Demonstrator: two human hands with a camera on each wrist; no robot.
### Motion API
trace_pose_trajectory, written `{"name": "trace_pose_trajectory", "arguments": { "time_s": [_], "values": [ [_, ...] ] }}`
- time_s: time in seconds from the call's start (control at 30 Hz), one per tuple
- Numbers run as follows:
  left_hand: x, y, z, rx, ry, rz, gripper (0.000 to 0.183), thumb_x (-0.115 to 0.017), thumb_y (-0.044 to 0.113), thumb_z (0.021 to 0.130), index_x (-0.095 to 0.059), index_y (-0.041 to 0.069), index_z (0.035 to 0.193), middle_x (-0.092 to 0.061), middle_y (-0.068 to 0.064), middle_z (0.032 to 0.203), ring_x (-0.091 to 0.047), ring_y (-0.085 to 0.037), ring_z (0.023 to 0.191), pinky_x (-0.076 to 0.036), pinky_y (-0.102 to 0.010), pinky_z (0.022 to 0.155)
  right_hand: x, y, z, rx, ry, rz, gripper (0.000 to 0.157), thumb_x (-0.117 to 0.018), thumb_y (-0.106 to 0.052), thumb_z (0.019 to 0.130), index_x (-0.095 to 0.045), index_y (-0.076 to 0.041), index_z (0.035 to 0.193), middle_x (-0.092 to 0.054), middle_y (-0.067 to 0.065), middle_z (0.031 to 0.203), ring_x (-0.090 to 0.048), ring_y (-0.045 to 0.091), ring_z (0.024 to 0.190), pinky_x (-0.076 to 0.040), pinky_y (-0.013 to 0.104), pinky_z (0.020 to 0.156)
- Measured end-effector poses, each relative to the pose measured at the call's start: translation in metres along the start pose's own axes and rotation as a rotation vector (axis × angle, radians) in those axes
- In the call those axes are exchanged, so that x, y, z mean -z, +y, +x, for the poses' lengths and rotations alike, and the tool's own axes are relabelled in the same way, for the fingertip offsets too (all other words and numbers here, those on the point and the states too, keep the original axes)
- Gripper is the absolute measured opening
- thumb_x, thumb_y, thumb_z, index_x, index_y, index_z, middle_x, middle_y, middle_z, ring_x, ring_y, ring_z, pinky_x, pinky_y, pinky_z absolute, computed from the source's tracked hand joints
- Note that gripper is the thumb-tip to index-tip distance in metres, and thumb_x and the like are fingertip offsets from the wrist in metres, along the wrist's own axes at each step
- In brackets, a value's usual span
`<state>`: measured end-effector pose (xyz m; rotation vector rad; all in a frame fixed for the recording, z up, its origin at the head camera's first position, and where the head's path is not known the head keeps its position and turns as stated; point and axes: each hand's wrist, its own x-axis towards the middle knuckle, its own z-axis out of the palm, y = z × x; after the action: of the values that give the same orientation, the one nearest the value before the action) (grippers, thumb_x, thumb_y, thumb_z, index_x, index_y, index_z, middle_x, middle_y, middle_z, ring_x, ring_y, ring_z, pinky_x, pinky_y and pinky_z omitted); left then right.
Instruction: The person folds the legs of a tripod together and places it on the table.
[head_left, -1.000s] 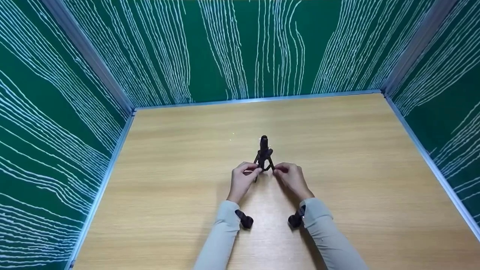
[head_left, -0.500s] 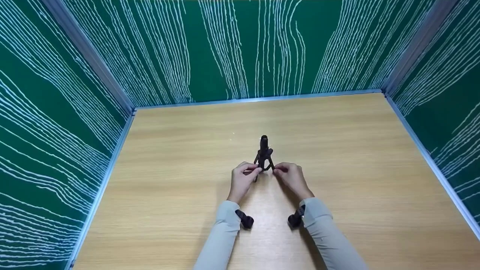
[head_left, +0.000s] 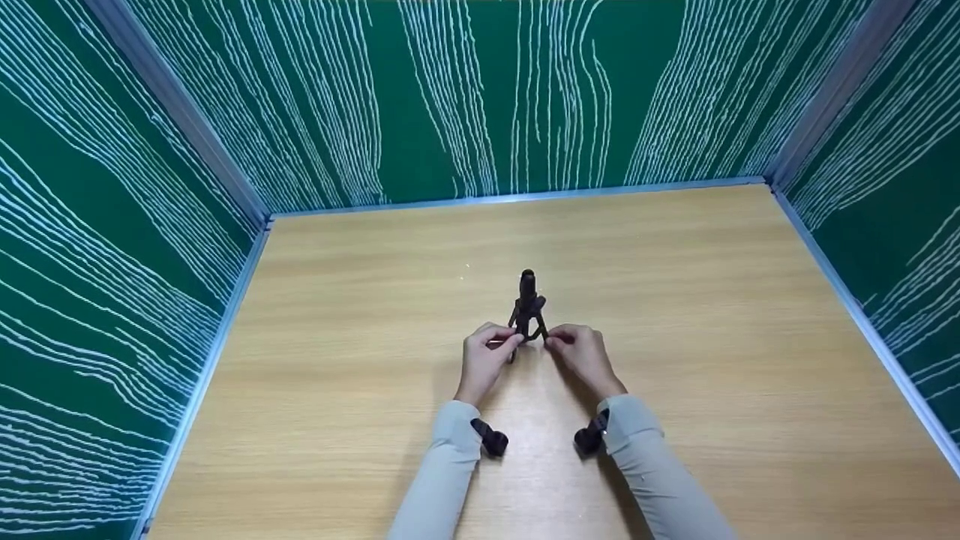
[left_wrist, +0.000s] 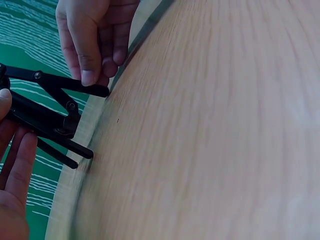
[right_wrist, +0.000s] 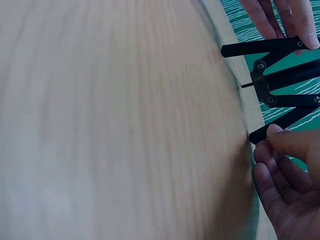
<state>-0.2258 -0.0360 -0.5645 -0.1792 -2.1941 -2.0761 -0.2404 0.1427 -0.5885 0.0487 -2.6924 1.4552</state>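
Almost nothing is shifting since the earlier frame: the black hinged tripod point(head_left: 528, 304) is remaining centred over the pale wood-grained tabletop point(head_left: 360, 337). The left hand point(head_left: 486, 356) is pinching the left leg point(right_wrist: 245, 48) above its tip, fingers curled close; the right hand point(head_left: 589, 356) is likewise pinching the right leg point(right_wrist: 260, 133) near its end. Careful handling is probably demanding gentle, even pressure, sparing the hinges.

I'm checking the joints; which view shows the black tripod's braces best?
Right wrist: two braces show large, spreading from the hub. The left wrist view plainly shows one; the head view, little detail.
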Motion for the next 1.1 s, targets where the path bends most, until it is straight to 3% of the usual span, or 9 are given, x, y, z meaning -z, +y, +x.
{"name": "trace_pose_trajectory", "arguments": {
  "time_s": [0.17, 0.4, 0.67, 0.93, 1.1],
  "values": [
    [0.000, -0.001, 0.000, 0.004, 0.007, 0.021, 0.009, -0.073, 0.001, 0.082, -0.072, -0.006, 0.088, -0.067, -0.018, 0.091, -0.063, -0.005, 0.076, -0.056, -0.019, 0.070, -0.002, 0.000, 0.000, 0.035, 0.026, -0.008, 0.012, -0.072, -0.006, 0.083, -0.074, 0.000, 0.093, -0.073, 0.016, 0.095, -0.068, 0.033, 0.094, -0.052, 0.045, 0.089],
    [0.001, 0.000, 0.000, 0.011, -0.003, 0.001, 0.011, -0.072, 0.001, 0.082, -0.072, -0.007, 0.089, -0.066, -0.017, 0.090, -0.063, -0.006, 0.075, -0.056, -0.020, 0.067, -0.004, -0.001, 0.000, 0.022, 0.023, 0.003, 0.011, -0.071, -0.005, 0.083, -0.074, -0.001, 0.093, -0.073, 0.017, 0.096, -0.068, 0.033, 0.095, -0.052, 0.045, 0.090],
    [0.003, 0.003, 0.000, -0.001, -0.012, -0.012, 0.012, -0.072, 0.001, 0.082, -0.071, -0.008, 0.090, -0.066, -0.018, 0.089, -0.063, -0.008, 0.073, -0.059, -0.041, 0.069, -0.008, -0.003, 0.000, 0.029, 0.031, 0.007, 0.009, -0.071, -0.006, 0.084, -0.075, -0.002, 0.091, -0.074, 0.014, 0.093, -0.069, 0.031, 0.093, -0.052, 0.044, 0.088],
    [0.002, 0.005, -0.001, -0.030, -0.008, -0.012, 0.011, -0.072, -0.002, 0.082, -0.071, -0.010, 0.090, -0.066, -0.018, 0.089, -0.064, -0.010, 0.077, -0.058, -0.025, 0.069, -0.010, -0.003, -0.001, 0.033, 0.038, 0.009, 0.008, -0.071, -0.005, 0.084, -0.074, -0.002, 0.090, -0.074, 0.014, 0.092, -0.069, 0.031, 0.091, -0.053, 0.044, 0.086],
    [0.001, 0.001, -0.001, 0.017, -0.001, -0.037, 0.011, -0.072, -0.001, 0.082, -0.071, -0.009, 0.090, -0.066, -0.012, 0.088, -0.065, -0.008, 0.075, -0.058, -0.044, 0.071, -0.012, -0.002, -0.001, 0.056, 0.060, 0.010, 0.008, -0.072, -0.004, 0.083, -0.074, 0.000, 0.090, -0.074, 0.015, 0.092, -0.069, 0.031, 0.091, -0.053, 0.044, 0.086]
  ]
}}
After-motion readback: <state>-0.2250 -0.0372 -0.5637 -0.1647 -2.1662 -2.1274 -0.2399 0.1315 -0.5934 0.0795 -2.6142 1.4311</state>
